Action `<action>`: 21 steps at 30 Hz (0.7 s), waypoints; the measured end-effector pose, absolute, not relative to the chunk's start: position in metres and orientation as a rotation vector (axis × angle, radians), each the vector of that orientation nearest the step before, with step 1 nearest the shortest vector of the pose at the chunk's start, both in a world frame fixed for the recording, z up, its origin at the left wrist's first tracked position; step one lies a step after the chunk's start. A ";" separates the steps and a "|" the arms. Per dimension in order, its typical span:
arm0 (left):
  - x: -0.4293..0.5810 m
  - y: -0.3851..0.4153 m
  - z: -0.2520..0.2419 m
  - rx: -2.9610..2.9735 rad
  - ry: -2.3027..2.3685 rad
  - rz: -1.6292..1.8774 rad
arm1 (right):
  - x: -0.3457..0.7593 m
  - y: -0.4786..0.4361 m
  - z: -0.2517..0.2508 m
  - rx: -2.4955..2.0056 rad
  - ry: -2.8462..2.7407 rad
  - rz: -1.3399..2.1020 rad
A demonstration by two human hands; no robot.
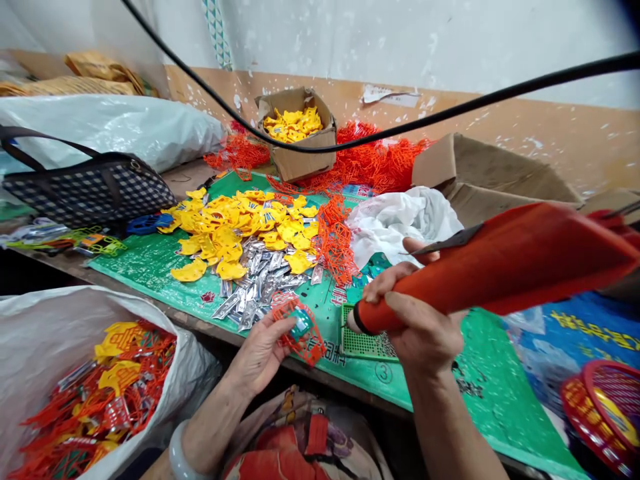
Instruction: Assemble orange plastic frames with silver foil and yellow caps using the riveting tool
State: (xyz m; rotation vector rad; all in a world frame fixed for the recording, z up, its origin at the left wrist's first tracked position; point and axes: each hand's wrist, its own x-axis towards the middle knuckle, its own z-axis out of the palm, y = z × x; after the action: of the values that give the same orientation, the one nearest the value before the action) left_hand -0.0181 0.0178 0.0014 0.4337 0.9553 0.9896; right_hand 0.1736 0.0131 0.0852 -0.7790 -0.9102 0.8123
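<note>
My left hand (260,357) is closed on an orange plastic mesh piece (313,347) with a small green part (301,323) on it, held just over the table's front edge. My right hand (425,333) wraps around a power screwdriver (500,267) covered in red, its tip pointing left and a finger near its dark lever. Below that tip sits a small green basket (350,342) with tiny dark screws. Behind my left hand lie silver strips (255,283) and a heap of yellow plastic pieces (235,223). The bit's end is hard to make out.
At lower left, a white sack (190,347) holds assembled orange and yellow pieces. A cardboard box (315,150) of yellow parts stands behind, among orange mesh (380,160). A black cable (450,107) hangs across the view. A red basket (575,400) stands at right.
</note>
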 end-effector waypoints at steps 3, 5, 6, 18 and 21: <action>-0.026 0.018 -0.001 0.434 0.952 0.975 | 0.178 0.022 0.086 -0.846 -0.879 0.730; -0.027 0.017 -0.002 0.433 0.933 0.963 | 0.181 0.026 0.080 -0.897 -0.881 0.689; -0.027 0.016 -0.002 0.427 0.921 0.958 | 0.182 0.028 0.076 -0.915 -0.881 0.673; -0.013 0.012 0.004 0.361 0.737 0.825 | 0.202 0.061 0.069 -1.182 -0.841 0.483; -0.002 0.014 0.008 0.355 0.777 0.792 | 0.204 0.054 0.067 -1.294 -1.017 0.401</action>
State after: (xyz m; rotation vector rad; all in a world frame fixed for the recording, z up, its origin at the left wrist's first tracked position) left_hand -0.0021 0.0142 0.0078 0.3554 0.7771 0.7922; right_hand 0.2035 0.0536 0.0667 -1.2938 -1.0169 0.4011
